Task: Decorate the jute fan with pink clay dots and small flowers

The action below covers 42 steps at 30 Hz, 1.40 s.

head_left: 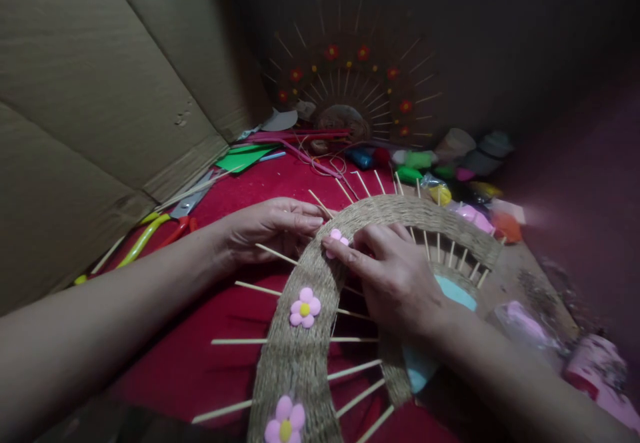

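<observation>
A curved arch wrapped in brown twine (295, 363), with thin wooden sticks through it, spreads before me. My left hand (270, 229) grips the arch's upper left edge, thumb at the rim, some fingers hidden behind it. With its other fingers curled, my right hand (400, 276) presses a fingertip onto a small pink flower (338, 237) on the twine; that flower is partly covered. Lower on the arch are two more pink flowers with yellow centres, the middle flower (305, 308) and the bottom flower (285, 420). Below my right hand, a light blue piece (420, 366) shows at the inner ring.
Yellow-and-red-handled scissors (187, 199) lie by the cardboard wall (100, 83) at left. Behind stands a similar stick arch with red flowers (333, 53). Coloured clay packets, including a green one (409, 175), line the back right. Green paper (243, 157) rests on red cloth (215, 376).
</observation>
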Each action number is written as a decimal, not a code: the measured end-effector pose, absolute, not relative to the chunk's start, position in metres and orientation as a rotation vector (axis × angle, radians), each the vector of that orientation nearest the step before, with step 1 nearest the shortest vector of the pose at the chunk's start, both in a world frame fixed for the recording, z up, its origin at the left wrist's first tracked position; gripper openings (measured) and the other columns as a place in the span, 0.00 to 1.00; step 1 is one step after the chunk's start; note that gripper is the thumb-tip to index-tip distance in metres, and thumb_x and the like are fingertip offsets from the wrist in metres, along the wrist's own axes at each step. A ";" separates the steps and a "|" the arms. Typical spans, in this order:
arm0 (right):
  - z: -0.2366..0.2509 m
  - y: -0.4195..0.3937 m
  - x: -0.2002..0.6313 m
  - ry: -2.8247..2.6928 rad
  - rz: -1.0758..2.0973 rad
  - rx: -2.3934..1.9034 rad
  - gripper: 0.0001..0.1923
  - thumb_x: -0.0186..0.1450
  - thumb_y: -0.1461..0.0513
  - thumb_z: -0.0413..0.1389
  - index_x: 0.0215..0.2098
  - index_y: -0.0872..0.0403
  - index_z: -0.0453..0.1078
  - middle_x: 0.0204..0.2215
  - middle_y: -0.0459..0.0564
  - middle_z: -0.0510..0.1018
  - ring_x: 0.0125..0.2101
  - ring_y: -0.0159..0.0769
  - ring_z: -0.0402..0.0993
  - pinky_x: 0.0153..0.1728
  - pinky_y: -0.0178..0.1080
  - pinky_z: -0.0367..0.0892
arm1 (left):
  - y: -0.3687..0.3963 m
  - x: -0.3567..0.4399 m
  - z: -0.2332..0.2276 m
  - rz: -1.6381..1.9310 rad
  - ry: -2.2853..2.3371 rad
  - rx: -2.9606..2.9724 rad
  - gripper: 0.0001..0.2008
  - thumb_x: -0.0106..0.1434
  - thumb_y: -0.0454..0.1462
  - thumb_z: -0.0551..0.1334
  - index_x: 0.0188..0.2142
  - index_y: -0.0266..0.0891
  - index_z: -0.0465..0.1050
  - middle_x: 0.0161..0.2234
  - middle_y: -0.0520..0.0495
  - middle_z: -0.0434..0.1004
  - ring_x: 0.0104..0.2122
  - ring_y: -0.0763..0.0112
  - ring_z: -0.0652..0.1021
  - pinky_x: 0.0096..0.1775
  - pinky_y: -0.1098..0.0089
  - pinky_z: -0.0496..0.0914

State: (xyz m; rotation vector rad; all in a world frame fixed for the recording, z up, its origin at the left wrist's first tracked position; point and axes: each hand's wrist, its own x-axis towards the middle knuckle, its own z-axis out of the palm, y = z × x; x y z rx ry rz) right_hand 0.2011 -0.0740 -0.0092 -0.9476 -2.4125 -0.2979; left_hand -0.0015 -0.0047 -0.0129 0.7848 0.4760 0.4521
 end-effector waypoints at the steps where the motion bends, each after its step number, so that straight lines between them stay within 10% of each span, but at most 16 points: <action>1: -0.009 -0.074 0.202 -2.410 -0.292 -0.949 0.17 0.64 0.69 0.48 0.48 0.55 0.71 0.28 0.51 0.71 0.28 0.34 0.63 0.30 0.40 0.58 | -0.005 -0.002 -0.013 0.457 0.475 0.778 0.16 0.60 0.28 0.58 0.48 0.29 0.72 0.37 0.35 0.80 0.34 0.64 0.81 0.39 0.67 0.74; 10: 0.003 -0.078 0.206 -2.401 -0.168 -0.833 0.21 0.63 0.64 0.50 0.52 0.65 0.66 0.49 0.63 0.73 0.48 0.47 0.68 0.45 0.52 0.66 | -0.007 -0.005 -0.012 0.498 0.497 0.705 0.09 0.58 0.30 0.61 0.39 0.27 0.76 0.34 0.34 0.80 0.35 0.60 0.80 0.41 0.62 0.73; 17: 0.004 -0.088 0.198 -2.640 -0.153 -0.830 0.34 0.65 0.51 0.51 0.58 0.71 0.58 0.60 0.68 0.59 0.63 0.49 0.48 0.61 0.52 0.52 | -0.006 -0.004 -0.014 0.471 0.410 0.654 0.10 0.60 0.32 0.61 0.39 0.26 0.76 0.33 0.35 0.80 0.33 0.67 0.79 0.40 0.67 0.73; 25: 0.001 -0.087 0.200 -2.754 0.029 -0.922 0.47 0.62 0.41 0.47 0.64 0.70 0.45 0.65 0.66 0.45 0.65 0.45 0.33 0.64 0.50 0.42 | -0.009 0.000 -0.009 0.497 0.450 0.649 0.10 0.62 0.33 0.59 0.35 0.27 0.77 0.31 0.37 0.80 0.34 0.65 0.80 0.42 0.67 0.73; 35: 0.005 -0.083 0.208 -2.487 -0.076 -0.850 0.37 0.66 0.48 0.47 0.62 0.69 0.51 0.61 0.70 0.57 0.64 0.49 0.45 0.61 0.57 0.48 | -0.008 -0.003 -0.008 0.455 0.410 0.647 0.12 0.63 0.35 0.58 0.39 0.25 0.75 0.35 0.34 0.80 0.36 0.63 0.80 0.43 0.64 0.72; 42: -0.002 -0.084 0.201 -2.685 -0.066 -0.991 0.48 0.62 0.40 0.44 0.64 0.69 0.45 0.65 0.66 0.46 0.65 0.47 0.36 0.63 0.53 0.45 | -0.008 -0.002 -0.010 0.469 0.364 0.654 0.12 0.63 0.33 0.58 0.40 0.26 0.76 0.35 0.35 0.80 0.36 0.65 0.80 0.45 0.66 0.71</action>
